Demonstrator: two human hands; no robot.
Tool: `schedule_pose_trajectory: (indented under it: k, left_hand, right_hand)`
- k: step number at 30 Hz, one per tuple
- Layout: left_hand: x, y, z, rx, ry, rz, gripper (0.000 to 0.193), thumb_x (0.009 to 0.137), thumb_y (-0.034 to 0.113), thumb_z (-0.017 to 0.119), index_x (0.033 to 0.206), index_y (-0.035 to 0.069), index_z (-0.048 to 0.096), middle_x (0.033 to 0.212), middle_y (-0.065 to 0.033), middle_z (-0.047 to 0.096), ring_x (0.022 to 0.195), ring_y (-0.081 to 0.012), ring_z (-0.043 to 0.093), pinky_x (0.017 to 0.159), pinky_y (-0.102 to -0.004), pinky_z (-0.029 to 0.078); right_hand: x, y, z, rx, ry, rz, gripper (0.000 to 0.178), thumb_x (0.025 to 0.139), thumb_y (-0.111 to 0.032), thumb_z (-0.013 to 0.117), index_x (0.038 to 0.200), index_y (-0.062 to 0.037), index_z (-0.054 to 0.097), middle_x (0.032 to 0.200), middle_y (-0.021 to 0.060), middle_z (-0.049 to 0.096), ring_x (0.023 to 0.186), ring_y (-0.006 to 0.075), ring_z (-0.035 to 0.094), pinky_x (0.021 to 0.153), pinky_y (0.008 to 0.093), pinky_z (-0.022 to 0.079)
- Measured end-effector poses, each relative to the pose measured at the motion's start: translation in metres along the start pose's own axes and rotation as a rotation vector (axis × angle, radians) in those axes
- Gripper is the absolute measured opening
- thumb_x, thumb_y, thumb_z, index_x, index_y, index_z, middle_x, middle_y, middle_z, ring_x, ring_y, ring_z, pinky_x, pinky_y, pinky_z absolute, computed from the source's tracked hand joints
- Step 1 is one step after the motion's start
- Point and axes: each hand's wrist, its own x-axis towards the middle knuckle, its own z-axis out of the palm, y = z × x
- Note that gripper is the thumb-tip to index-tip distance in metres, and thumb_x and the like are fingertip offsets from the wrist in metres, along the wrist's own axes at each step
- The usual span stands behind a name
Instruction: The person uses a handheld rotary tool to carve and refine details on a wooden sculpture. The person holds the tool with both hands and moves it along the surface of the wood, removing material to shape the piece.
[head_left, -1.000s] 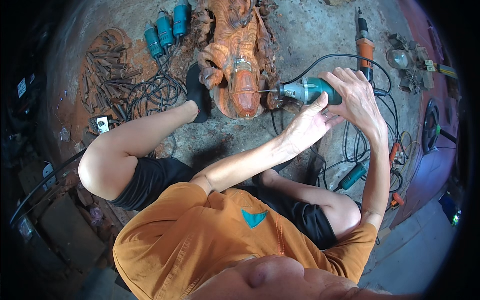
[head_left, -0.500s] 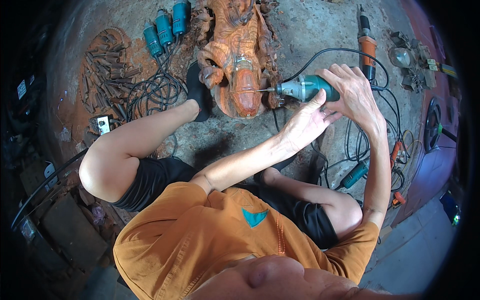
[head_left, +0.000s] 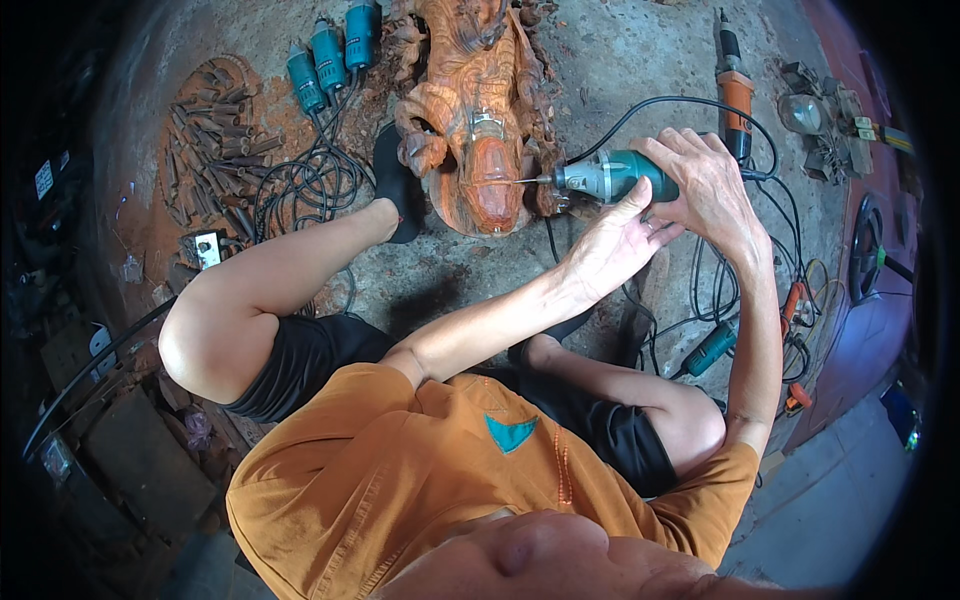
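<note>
I sit on the ground facing a reddish-brown wood carving that lies on the concrete floor. Both hands hold a teal die grinder. My right hand wraps over its body from above. My left hand supports it from below with the fingers curled up against it. The grinder's thin bit points left and touches the right side of the carving's lower part. My left foot in a black sock rests against the carving's left side.
Three teal grinders with tangled black cords lie at the upper left beside a pile of carving bits. An orange grinder lies at the upper right. Another teal tool and cables lie at the right.
The grinder and both hands have shifted slightly along the carving's right side; the bit stays against the wood.
</note>
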Motion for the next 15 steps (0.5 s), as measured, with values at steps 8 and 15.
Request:
schedule_pose_trajectory:
  k: [8, 15]
  left_hand:
    - [0.0014, -0.0008, -0.0008, -0.008, 0.012, -0.017, 0.053, 0.093, 0.035, 0.067, 0.137, 0.016, 0.044, 0.135, -0.0036, 0.051, 0.131, -0.0209, 0.046, 0.115, -0.0455, 0.035]
    - [0.0037, -0.0026, -0.0023, -0.043, 0.03, -0.028, 0.051, 0.094, 0.034, 0.067, 0.136, 0.015, 0.045, 0.135, -0.0057, 0.05, 0.13, -0.0216, 0.047, 0.114, -0.0455, 0.037]
  right_hand:
    - [-0.0012, 0.0001, 0.0007, 0.003, -0.018, 0.011, 0.062, 0.057, -0.013, 0.084, 0.115, -0.0158, 0.062, 0.1, 0.0047, 0.065, 0.102, 0.0248, 0.063, 0.094, 0.0446, 0.048]
    - [-0.0029, 0.0029, 0.003, -0.009, -0.008, 0.011, 0.063, 0.058, -0.012, 0.083, 0.118, -0.0151, 0.062, 0.1, 0.0055, 0.065, 0.103, 0.0252, 0.063, 0.093, 0.0441, 0.048]
